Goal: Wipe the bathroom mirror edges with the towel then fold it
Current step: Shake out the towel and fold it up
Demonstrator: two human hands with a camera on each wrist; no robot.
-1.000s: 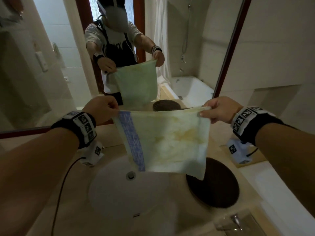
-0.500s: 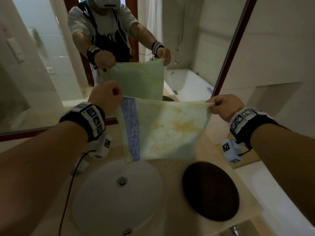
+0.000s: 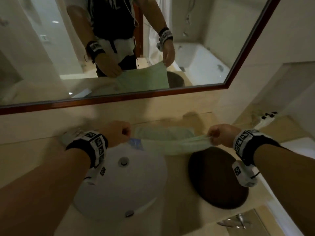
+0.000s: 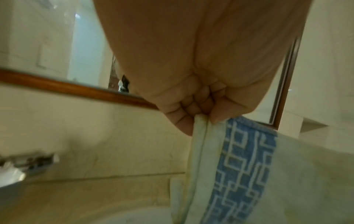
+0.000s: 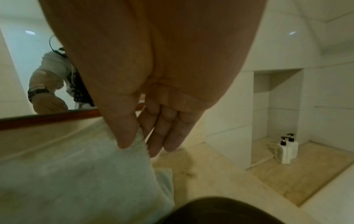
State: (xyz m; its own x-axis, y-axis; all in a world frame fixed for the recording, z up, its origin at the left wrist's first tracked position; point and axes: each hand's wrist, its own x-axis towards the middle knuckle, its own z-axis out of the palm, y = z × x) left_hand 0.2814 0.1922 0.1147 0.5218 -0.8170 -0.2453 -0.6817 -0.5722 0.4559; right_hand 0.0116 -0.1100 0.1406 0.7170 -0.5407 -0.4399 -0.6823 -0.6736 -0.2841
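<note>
From the head view you stretch the soft towel (image 3: 170, 142) low over the counter (image 3: 25, 150) between sink (image 3: 119, 181) and mirror (image 3: 119, 99), while up close your left hand (image 4: 191, 109) pinches its blue-banded corner and your right hand (image 5: 145, 121) nips a fluffy edge that could slip.

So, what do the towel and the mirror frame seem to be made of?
Towel: looks like soft terry cotton, matte; fuzzy nap, limp drape, woven blue band.
Mirror frame: reddish-brown, semi-gloss, probably varnished wood; grain is not visible, so a wood-look finish is possible.
</note>
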